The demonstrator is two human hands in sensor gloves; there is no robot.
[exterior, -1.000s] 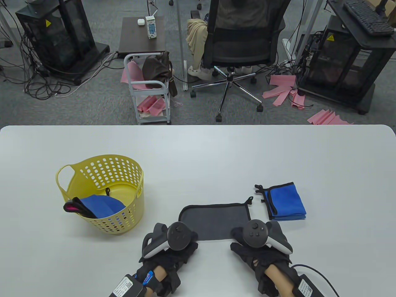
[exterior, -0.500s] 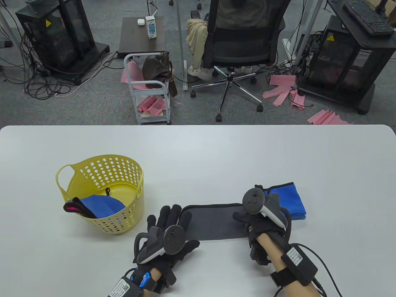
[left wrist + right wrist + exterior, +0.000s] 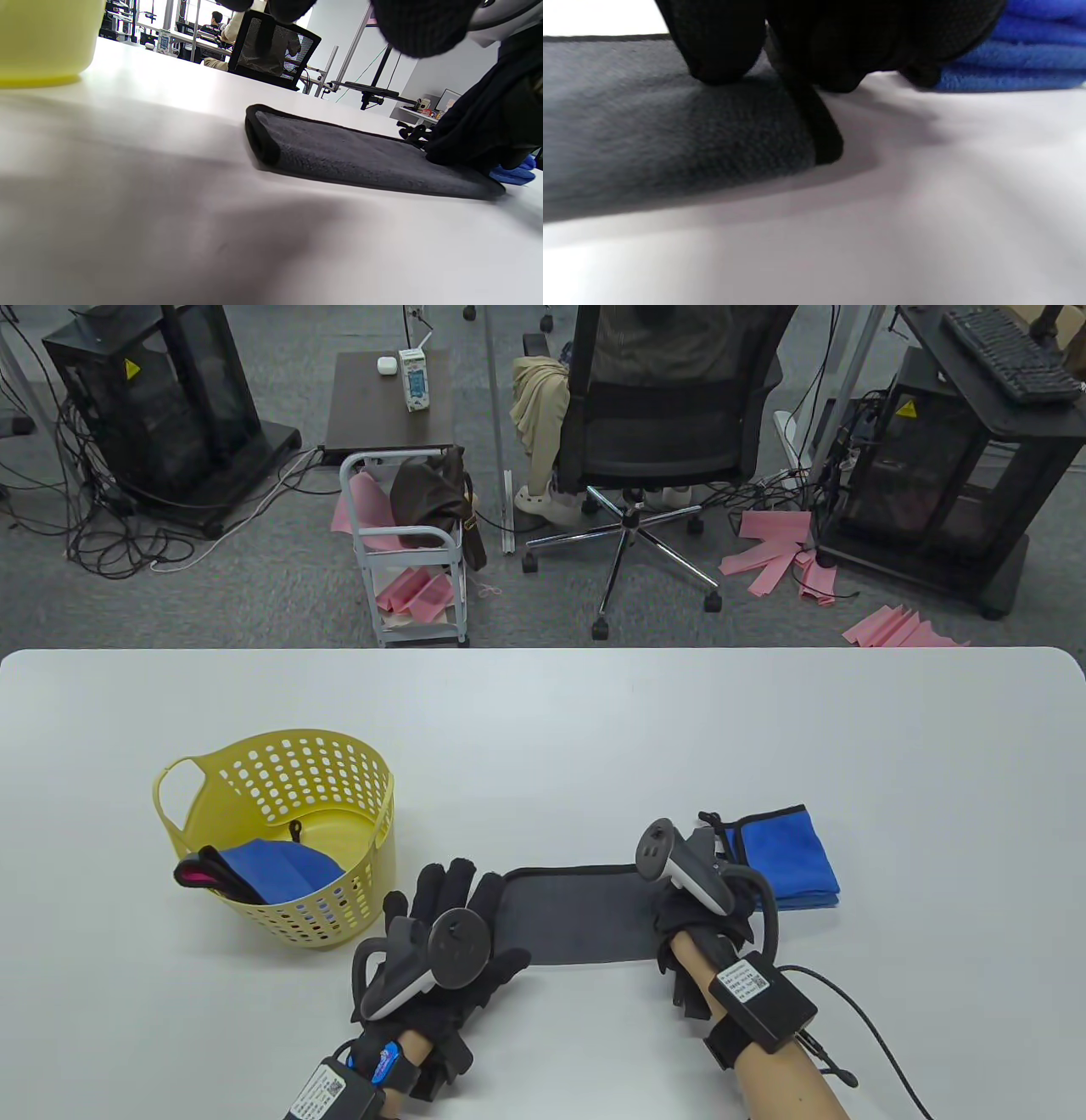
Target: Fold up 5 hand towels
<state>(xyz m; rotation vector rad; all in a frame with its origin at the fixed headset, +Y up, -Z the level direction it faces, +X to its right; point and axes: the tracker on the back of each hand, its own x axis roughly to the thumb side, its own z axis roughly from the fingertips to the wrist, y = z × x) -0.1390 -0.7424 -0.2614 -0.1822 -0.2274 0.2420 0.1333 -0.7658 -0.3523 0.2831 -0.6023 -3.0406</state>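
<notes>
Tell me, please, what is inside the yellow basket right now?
Inside the yellow basket lie a blue towel and a dark towel with pink showing. Anything beneath them is covered.

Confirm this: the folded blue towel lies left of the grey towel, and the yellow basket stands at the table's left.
Not quite. In the table view the folded blue towel lies right of the grey towel, not left. The yellow basket does stand at the table's left.
</notes>
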